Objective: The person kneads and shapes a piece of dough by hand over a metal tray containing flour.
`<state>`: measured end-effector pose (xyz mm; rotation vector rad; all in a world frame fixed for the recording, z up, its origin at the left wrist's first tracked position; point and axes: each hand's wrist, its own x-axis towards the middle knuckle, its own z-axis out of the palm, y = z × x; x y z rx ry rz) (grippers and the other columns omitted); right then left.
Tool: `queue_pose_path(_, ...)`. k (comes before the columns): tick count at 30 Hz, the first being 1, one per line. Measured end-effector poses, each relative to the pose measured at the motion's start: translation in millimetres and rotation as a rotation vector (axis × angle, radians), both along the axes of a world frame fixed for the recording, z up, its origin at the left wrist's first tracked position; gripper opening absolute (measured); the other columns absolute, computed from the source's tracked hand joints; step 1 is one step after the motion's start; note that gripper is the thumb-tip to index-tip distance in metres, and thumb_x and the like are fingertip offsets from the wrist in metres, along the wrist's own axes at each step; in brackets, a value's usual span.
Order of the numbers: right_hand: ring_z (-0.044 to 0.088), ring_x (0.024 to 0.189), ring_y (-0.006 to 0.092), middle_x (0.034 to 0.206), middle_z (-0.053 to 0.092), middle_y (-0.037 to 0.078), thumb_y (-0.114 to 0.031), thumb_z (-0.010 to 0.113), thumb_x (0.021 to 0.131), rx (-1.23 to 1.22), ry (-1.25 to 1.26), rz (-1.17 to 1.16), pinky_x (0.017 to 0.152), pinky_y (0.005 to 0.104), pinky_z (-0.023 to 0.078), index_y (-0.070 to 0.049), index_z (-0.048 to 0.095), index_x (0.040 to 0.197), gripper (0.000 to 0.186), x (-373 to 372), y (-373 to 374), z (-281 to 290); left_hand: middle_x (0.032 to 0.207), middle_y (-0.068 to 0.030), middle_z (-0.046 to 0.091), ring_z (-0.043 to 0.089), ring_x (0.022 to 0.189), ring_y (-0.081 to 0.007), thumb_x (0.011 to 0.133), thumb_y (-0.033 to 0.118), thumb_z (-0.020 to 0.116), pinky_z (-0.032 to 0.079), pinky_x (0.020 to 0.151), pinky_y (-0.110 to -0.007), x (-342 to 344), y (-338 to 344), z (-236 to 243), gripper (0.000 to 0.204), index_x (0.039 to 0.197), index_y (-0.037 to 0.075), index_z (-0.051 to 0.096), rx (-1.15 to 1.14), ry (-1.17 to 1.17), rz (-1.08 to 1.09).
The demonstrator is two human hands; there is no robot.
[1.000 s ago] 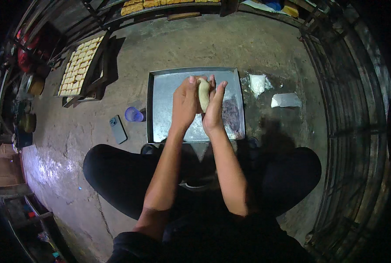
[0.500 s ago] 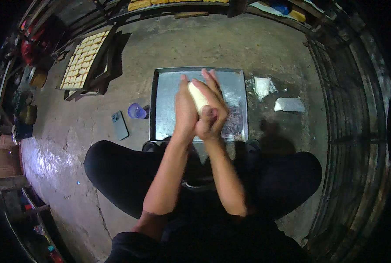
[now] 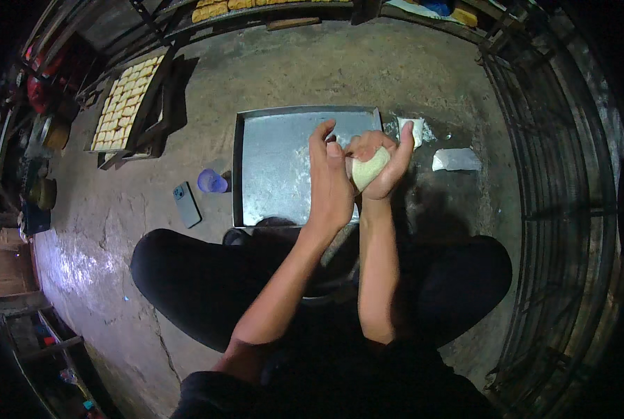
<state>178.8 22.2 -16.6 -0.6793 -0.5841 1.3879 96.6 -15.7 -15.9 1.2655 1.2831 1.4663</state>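
A pale, rounded lump of dough (image 3: 371, 170) rests in the palm of my right hand (image 3: 392, 162), whose fingers curl over its far side while the thumb points up. My left hand (image 3: 331, 178) is raised alongside, palm edge against or close to the dough, its fingers parted and partly bent. Below both hands lies a shallow metal tray (image 3: 266, 167) with white powder dusted over its surface. The hands cover part of the tray's right side.
Left of the tray are a purple cup (image 3: 212, 181) and a phone (image 3: 186, 204). White powder in a bag (image 3: 410, 131) and a white packet (image 3: 456, 160) lie to the right. A tray of dough pieces (image 3: 128, 101) stands far left; metal racks (image 3: 556, 209) line the right.
My hands, earlier pressed together around the elongated dough, have come apart and shifted right. The dough now looks rounder and sits in my right palm. The view has shifted slightly.
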Motion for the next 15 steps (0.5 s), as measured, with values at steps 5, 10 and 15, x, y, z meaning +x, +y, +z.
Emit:
queue_pose_path(5,0.04,0.049,0.0185,0.05,0.038,0.003,-0.062,0.034,0.097,-0.156,0.011,0.056,0.048,0.0305,0.031,-0.014,0.035,0.05,0.067,-17,-10,22,0.16,-0.0192,0.024,0.024,0.148,-0.0367,0.098,0.071,0.023,0.02,0.119,-0.05,-25,10,14,0.084,0.158,0.013,0.021,-0.017,-0.002,-0.14)
queue_pose_path(10,0.04,0.053,0.0147,0.053,0.038,0.001,-0.048,0.04,0.098,-0.063,-0.074,0.121,0.056,0.0291,0.033,-0.013,0.038,0.054,0.057,-33,-19,40,0.162,-0.0157,0.023,0.022,0.15,-0.0328,0.091,0.081,0.017,0.014,0.121,-0.048,-38,10,38,0.093,0.159,0.018,0.02,-0.081,-0.324,-0.198)
queue_pose_path(15,0.055,0.081,0.0156,0.082,0.059,0.006,-0.041,0.037,0.104,0.049,-0.436,0.018,0.08,0.0307,0.043,-0.005,0.057,0.082,0.047,-44,-33,47,0.162,-0.0145,0.024,0.029,0.147,-0.0323,0.093,0.079,0.017,0.021,0.12,-0.039,-48,9,45,0.092,0.159,0.016,0.022,-0.217,-0.62,-0.241)
